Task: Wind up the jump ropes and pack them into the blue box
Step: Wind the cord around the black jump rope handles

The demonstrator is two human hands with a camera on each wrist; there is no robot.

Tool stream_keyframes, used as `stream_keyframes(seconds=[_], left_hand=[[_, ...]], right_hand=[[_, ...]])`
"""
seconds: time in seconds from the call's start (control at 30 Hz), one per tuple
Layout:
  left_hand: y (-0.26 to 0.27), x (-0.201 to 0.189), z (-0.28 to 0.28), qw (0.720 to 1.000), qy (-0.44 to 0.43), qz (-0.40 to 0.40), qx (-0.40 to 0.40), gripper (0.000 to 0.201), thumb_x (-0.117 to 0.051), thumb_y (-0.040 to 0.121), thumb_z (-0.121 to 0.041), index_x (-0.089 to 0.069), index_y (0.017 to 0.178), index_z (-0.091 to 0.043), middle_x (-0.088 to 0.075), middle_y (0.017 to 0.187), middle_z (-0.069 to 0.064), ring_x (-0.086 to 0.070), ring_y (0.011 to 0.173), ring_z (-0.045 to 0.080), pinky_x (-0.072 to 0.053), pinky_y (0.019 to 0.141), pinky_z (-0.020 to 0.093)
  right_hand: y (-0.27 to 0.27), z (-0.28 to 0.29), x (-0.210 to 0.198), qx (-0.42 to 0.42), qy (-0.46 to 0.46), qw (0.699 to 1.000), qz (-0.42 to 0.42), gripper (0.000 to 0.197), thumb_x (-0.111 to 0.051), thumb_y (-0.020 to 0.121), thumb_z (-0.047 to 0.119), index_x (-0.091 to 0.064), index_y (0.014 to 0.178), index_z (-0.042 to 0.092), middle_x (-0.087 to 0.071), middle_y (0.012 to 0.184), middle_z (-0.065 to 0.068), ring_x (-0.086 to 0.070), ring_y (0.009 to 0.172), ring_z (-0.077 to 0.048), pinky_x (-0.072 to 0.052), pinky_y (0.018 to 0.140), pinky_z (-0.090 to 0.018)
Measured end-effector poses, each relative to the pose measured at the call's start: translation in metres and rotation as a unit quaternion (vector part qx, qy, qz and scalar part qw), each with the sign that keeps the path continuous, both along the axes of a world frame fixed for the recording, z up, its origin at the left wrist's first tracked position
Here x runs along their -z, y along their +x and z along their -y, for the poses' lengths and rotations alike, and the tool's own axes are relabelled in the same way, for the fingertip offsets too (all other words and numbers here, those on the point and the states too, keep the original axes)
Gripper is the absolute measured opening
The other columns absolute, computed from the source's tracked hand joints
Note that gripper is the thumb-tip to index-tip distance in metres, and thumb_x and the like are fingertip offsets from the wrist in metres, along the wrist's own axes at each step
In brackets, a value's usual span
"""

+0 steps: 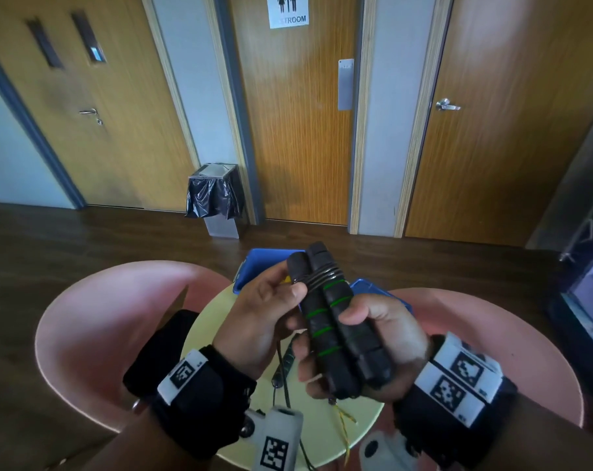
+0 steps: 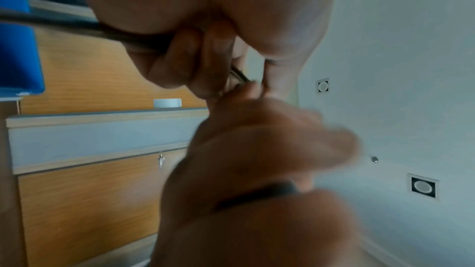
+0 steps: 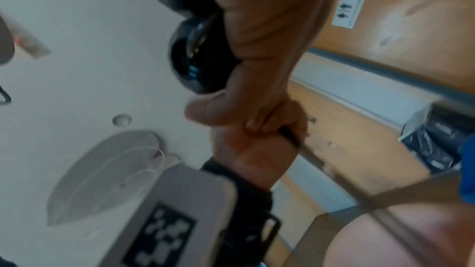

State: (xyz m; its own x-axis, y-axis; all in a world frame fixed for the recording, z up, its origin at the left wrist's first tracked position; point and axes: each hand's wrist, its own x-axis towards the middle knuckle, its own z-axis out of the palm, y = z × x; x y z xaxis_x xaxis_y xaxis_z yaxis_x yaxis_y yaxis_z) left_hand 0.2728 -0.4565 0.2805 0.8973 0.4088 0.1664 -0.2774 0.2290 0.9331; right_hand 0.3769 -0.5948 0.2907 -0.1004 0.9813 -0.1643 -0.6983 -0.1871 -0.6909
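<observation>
In the head view two black foam jump rope handles point(image 1: 325, 311) with green rings are held side by side above the table, with black cord wound in several turns round their upper part. My right hand point(image 1: 376, 338) grips both handles from the right. My left hand point(image 1: 268, 307) is at their upper left and pinches the black cord point(image 2: 77, 25) in curled fingers point(image 2: 195, 62); the right wrist view shows that fist point(image 3: 257, 139) closed on it. The blue box point(image 1: 264, 263) stands open behind the hands on the table.
A round pale yellow table point(image 1: 210, 338) lies under the hands, with another dark rope point(image 1: 285, 365) and a yellow cord point(image 1: 344, 419) on it. Pink chairs point(image 1: 101, 317) flank it on both sides. A lined bin point(image 1: 215, 195) stands by the wooden doors.
</observation>
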Motion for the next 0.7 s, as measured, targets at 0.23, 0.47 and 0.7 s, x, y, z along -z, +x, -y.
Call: stream_keyframes(seconds=[0.23,0.47,0.7], left_hand=[[0.001,0.000,0.002,0.986,0.107,-0.037,-0.121,0.029,-0.055,0.096,0.001,-0.065,0.118,-0.014,-0.072,0.080,-0.006,-0.063,0.065,0.004,-0.047,0.060,0.013],[0.005,0.000,0.004,0.942,0.248,-0.083,-0.211,0.022,-0.067,0.091,-0.019,-0.066,0.111,-0.030,-0.075,0.095,-0.012,-0.068,0.090,0.001,-0.048,0.080,0.016],[-0.008,-0.005,-0.009,0.940,0.295,-0.059,-0.159,0.036,-0.065,0.076,-0.043,-0.066,0.112,-0.037,-0.074,0.098,-0.001,-0.063,0.080,0.009,-0.052,0.075,0.026]], right_hand=[[-0.003,-0.009,0.008,0.226,-0.079,0.786,0.570,0.066,-0.082,0.063,0.043,-0.049,0.119,0.036,-0.068,0.095,0.007,-0.070,0.082,-0.010,-0.059,0.075,-0.038],[-0.004,-0.017,0.008,0.238,-0.142,0.664,0.695,0.054,-0.073,0.060,0.044,-0.040,0.100,0.030,-0.060,0.081,0.008,-0.062,0.070,-0.010,-0.056,0.065,-0.035],[-0.007,-0.009,0.004,0.226,-0.048,0.852,0.470,0.047,-0.065,0.054,0.013,-0.044,0.090,-0.007,-0.039,0.066,-0.009,-0.039,0.059,-0.020,-0.034,0.053,-0.031]])
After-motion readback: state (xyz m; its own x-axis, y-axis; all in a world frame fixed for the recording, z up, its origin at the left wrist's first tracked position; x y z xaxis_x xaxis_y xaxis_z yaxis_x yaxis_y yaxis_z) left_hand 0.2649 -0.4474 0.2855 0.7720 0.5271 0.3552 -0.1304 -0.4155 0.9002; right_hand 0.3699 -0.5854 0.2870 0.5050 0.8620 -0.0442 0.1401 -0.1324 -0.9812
